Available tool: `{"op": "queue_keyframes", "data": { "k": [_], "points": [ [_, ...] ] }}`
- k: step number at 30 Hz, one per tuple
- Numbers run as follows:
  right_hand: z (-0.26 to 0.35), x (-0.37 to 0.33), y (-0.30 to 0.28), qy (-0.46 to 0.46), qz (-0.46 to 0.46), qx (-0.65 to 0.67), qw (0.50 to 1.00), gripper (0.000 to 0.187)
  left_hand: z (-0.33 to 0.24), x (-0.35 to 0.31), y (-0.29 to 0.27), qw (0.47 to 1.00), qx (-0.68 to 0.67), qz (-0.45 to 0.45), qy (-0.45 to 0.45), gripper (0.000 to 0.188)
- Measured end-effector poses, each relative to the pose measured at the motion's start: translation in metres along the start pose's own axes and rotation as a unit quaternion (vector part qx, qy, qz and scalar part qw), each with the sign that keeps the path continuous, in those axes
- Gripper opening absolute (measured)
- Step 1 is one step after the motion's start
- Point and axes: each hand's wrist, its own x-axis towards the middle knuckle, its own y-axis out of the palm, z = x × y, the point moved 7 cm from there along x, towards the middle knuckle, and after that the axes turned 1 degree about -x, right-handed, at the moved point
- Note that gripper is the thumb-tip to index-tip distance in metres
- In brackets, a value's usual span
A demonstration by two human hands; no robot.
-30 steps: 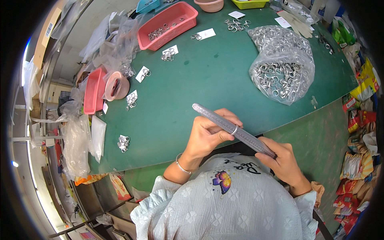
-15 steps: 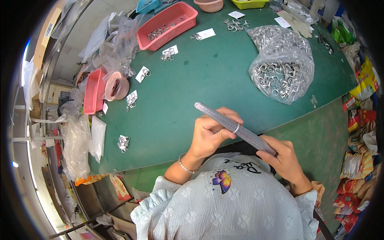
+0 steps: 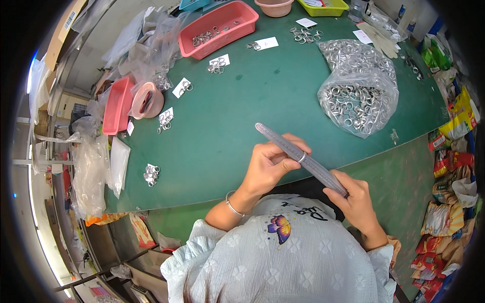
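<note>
A grey tapered ring mandrel [image 3: 282,142] with marks along its length slants in front of my chest, its thin tip pointing up and left. My right hand [image 3: 353,194] is closed round its thick lower end. A silver ring [image 3: 302,157] sits around the mandrel near its middle. My left hand [image 3: 273,164] pinches at this ring, thumb on the near side and fingers partly hidden behind the mandrel. Beyond, on the green table [image 3: 242,111], an open clear plastic bag [image 3: 361,101] bulges with many silver rings.
Small ring piles lie by white paper slips [image 3: 182,87] along the table's left and far sides. A pink basket [image 3: 220,30] holds more rings. At the left stand a narrow pink basket [image 3: 117,106] and a round tub [image 3: 147,100]. A glove [image 3: 379,40] lies far right.
The view has shifted slightly, so the mandrel and my left hand appear a little farther right. The ring stays near the mandrel's middle, and both hands keep their grip.
</note>
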Motion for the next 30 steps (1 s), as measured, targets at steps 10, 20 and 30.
{"op": "queue_keyframes", "data": {
  "k": [10, 20, 30],
  "points": [
    [0.002, 0.004, 0.002, -0.002, -0.023, -0.043, 0.999, 0.028, -0.001, -0.006, 0.001, 0.994, -0.004, -0.108, -0.027, 0.03],
    [0.002, 0.004, 0.004, 0.057, 0.05, 0.052, 0.996, 0.024, 0.002, -0.005, -0.002, 0.997, -0.035, -0.062, -0.005, 0.03],
    [0.006, 0.003, 0.002, 0.046, 0.027, 0.091, 0.994, 0.022, 0.006, -0.008, -0.004, 0.997, -0.065, -0.05, -0.009, 0.026]
  ]
}}
